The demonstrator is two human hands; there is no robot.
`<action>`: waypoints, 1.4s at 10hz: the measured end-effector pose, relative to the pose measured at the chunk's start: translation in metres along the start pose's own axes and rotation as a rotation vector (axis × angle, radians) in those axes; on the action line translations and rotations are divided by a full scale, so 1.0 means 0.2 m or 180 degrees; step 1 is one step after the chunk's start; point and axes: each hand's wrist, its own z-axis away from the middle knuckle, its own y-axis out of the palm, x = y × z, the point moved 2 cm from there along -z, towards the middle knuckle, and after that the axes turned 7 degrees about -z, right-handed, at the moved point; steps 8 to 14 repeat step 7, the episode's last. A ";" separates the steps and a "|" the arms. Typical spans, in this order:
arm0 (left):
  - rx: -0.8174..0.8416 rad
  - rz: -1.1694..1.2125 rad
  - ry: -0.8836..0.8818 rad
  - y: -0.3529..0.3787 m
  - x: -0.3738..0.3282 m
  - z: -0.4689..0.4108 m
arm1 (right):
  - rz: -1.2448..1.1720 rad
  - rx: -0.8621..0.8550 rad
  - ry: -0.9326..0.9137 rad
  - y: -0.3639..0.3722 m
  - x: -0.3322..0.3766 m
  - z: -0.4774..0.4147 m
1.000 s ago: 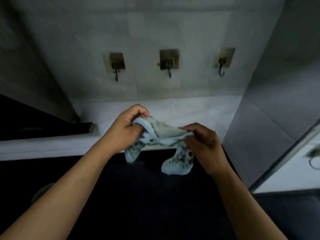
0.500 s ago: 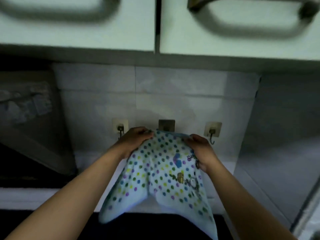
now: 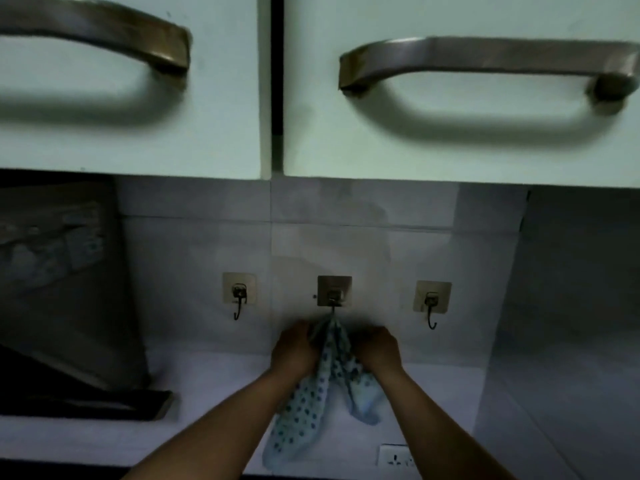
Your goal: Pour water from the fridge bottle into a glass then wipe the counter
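Note:
A light blue polka-dot cloth [image 3: 311, 403] hangs down against the tiled wall, its top bunched right under the middle hook [image 3: 334, 295]. My left hand [image 3: 294, 351] grips the cloth's upper left side and my right hand [image 3: 379, 351] grips its upper right side, both just below the hook. The cloth's top edge touches the hook's tip; whether it is caught on it I cannot tell. No bottle or glass is in view.
Two more adhesive hooks, the left hook [image 3: 239, 296] and the right hook [image 3: 432, 299], flank the middle one. Pale green cabinet doors [image 3: 450, 140] with metal handles [image 3: 485, 53] hang overhead. A range hood [image 3: 69, 306] is at left, a wall socket [image 3: 396, 455] below, a side wall [image 3: 571, 323] at right.
The view has tilted up from the counter to the wall. Both hands raised the cloth from waist height to the middle hook, and the spread cloth is now bunched together.

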 end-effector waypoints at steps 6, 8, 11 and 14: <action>-0.0725 -0.0710 0.0325 -0.20 0.02 0.47 | 0.1039 -0.0684 -0.1329 -0.09 0.11 0.52; -0.0357 -0.1860 0.0082 -0.26 -0.01 0.59 | 0.1476 -0.0331 -0.1232 -0.09 0.13 0.65; -0.0357 -0.1860 0.0082 -0.26 -0.01 0.59 | 0.1476 -0.0331 -0.1232 -0.09 0.13 0.65; -0.0357 -0.1860 0.0082 -0.26 -0.01 0.59 | 0.1476 -0.0331 -0.1232 -0.09 0.13 0.65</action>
